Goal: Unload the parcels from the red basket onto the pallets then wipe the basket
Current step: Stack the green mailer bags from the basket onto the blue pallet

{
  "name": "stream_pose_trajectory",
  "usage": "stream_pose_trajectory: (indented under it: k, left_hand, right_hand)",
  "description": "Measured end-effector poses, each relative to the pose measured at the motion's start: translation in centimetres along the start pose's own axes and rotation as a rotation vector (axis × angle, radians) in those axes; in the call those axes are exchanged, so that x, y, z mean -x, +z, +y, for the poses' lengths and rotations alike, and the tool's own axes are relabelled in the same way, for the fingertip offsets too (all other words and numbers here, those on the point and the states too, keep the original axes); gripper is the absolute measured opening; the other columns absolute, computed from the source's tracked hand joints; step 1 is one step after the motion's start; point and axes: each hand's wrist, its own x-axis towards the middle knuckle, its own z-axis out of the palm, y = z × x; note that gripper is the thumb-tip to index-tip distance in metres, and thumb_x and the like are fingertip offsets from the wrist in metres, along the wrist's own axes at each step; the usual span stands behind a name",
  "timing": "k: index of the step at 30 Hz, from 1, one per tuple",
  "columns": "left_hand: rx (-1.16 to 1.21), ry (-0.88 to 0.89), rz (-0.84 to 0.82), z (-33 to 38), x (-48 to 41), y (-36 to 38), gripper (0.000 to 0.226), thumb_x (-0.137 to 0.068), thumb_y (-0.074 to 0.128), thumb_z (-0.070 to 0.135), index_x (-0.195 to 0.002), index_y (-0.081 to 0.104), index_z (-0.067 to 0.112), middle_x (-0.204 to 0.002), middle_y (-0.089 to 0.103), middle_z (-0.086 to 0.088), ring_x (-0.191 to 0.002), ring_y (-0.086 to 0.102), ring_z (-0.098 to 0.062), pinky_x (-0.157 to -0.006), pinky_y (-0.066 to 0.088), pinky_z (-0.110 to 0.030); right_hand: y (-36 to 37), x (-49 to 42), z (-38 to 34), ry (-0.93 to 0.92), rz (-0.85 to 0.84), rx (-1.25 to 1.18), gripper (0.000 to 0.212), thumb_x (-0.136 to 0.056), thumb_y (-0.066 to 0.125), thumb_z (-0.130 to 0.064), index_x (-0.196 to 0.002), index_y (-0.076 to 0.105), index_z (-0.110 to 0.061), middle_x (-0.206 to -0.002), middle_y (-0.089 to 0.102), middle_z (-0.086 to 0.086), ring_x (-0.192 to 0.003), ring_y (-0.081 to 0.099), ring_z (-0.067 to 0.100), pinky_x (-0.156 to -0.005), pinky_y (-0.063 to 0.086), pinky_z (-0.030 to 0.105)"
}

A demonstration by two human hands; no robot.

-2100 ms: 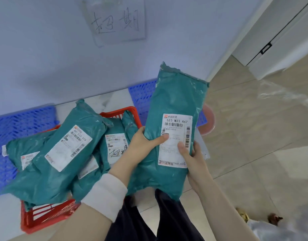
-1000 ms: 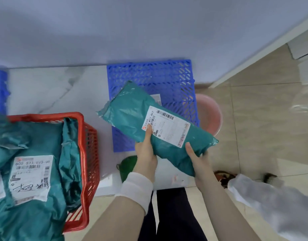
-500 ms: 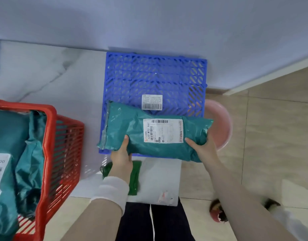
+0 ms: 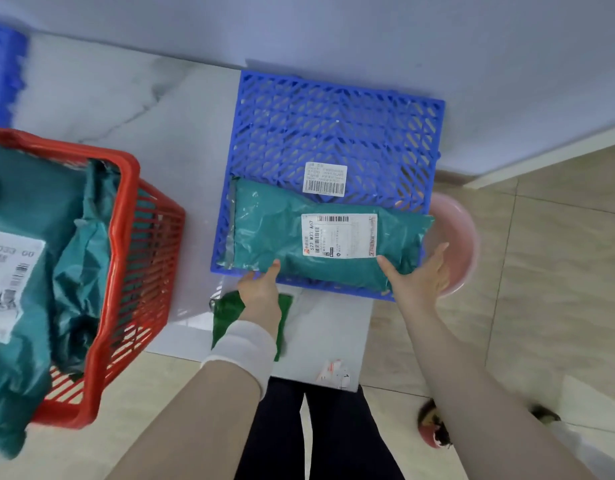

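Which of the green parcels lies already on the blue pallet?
The parcel labelled 523 M33 A67, lying flat on the blue pallet; the other parcels sit in the red basket.
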Motion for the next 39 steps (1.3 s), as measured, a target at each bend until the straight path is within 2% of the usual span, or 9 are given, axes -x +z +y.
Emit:
stream_pose_trajectory:
  k: [4, 6, 9, 13, 16, 25, 28, 35, 39]
  left_hand:
    - [-0.205, 0.15, -0.08, 1.0, 4.8, -2.7, 0.043, -0.083, 0.066, 0.018, -0.121, 0.047, 0.009, -0.108, 0.056, -0.007, -0.105, 0.055, -0.025, -0.099, 0.04, -0.03]
    - [-0.36, 0.338, -0.16, 1.5, 7.1, -4.6, 0.037, -0.083, 0.065, 0.016, -0.116, 0.049, 0.008, -0.106, 0.055, -0.005, -0.097, 0.052, -0.021, -0.091, 0.039, -0.027]
    - [-0.647, 0.657, -0.254, 2.7, 9.7, -8.4, 0.038, -0.085, 0.063, 0.017, -0.12, 0.05, 0.007, -0.12, 0.056, -0.007, -0.109, 0.053, -0.022, -0.091, 0.04, -0.029]
    - [-1.15, 1.118, -0.17, 5.5, 11.2, -14.1, 0.034, -0.086, 0.056, 0.021, -0.119, 0.051, 0.015, -0.121, 0.055, -0.007, -0.113, 0.05, -0.028, -0.091, 0.038, -0.037]
    - [-1.252, 1.295, -0.126, 8.2, 11.8, -18.3, 0.034, -0.088, 0.051, 0.021, -0.122, 0.048, 0.018, -0.123, 0.053, -0.006, -0.115, 0.047, -0.028, -0.091, 0.034, -0.036]
    - [-1.123, 1.393, 0.028, 14.6, 11.5, -28.3, 0.03, -0.089, 0.051, 0.026, -0.118, 0.05, 0.019, -0.121, 0.053, -0.004, -0.115, 0.047, -0.026, -0.094, 0.032, -0.036]
    - [-1.098, 1.388, 0.043, 16.5, 9.8, -30.5, 0.034, -0.088, 0.053, 0.028, -0.122, 0.049, 0.021, -0.124, 0.053, -0.002, -0.117, 0.046, -0.023, -0.096, 0.03, -0.034]
    - [-0.955, 1.313, 0.063, 23.2, 4.2, -36.4, 0.048, -0.087, 0.056, 0.032, -0.131, 0.043, 0.018, -0.132, 0.049, -0.004, -0.124, 0.041, -0.025, -0.1, 0.03, -0.039]
    - [-0.981, 1.348, 0.039, 27.7, -0.4, -39.9, 0.064, -0.084, 0.059, 0.036, -0.139, 0.034, 0.015, -0.14, 0.043, -0.008, -0.13, 0.036, -0.027, -0.105, 0.027, -0.041]
  right_hand:
    - [-2.0, 6.1, -2.4, -0.165, 0.02, 0.213, 0.094, -0.07, 0.076, -0.037, -0.143, 0.024, -0.009, -0.146, 0.026, 0.018, -0.135, 0.018, 0.034, -0.112, 0.011, 0.041]
    - [-2.4, 9.5, -3.8, -0.268, -0.003, 0.333, 0.082, -0.074, 0.072, -0.037, -0.14, 0.033, -0.01, -0.145, 0.028, 0.015, -0.134, 0.021, 0.032, -0.111, 0.016, 0.039]
    - [-2.5, 14.8, -6.3, -0.367, 0.006, 0.379, 0.067, -0.078, 0.068, -0.033, -0.135, 0.041, -0.013, -0.142, 0.035, 0.011, -0.132, 0.027, 0.029, -0.107, 0.024, 0.039]
    - [-1.4, 21.3, -9.8, -0.474, 0.102, 0.421, 0.059, -0.077, 0.069, -0.028, -0.13, 0.048, -0.013, -0.136, 0.043, 0.01, -0.127, 0.037, 0.03, -0.101, 0.03, 0.043]
    - [0.2, 25.8, -12.5, -0.536, 0.136, 0.407, 0.058, -0.075, 0.071, -0.026, -0.127, 0.05, -0.011, -0.134, 0.045, 0.012, -0.128, 0.038, 0.033, -0.102, 0.031, 0.047]
    - [4.8, 33.5, -19.7, -0.63, 0.077, 0.413, 0.059, -0.083, 0.062, -0.036, -0.134, 0.042, -0.017, -0.137, 0.043, 0.006, -0.135, 0.027, 0.029, -0.109, 0.025, 0.044]
    - [7.5, 35.1, -22.1, -0.629, 0.021, 0.34, 0.058, -0.082, 0.061, -0.04, -0.133, 0.043, -0.017, -0.134, 0.046, 0.006, -0.13, 0.034, 0.027, -0.105, 0.03, 0.042]
    - [15.9, 40.2, -27.2, -0.449, -0.086, 0.126, 0.048, -0.085, 0.058, -0.038, -0.126, 0.049, -0.017, -0.127, 0.052, 0.007, -0.119, 0.044, 0.027, -0.098, 0.035, 0.038]
    - [21.3, 42.9, -30.2, -0.233, -0.199, -0.17, 0.045, -0.086, 0.057, -0.041, -0.122, 0.049, -0.015, -0.118, 0.059, 0.0, -0.107, 0.055, 0.018, -0.089, 0.044, 0.033]
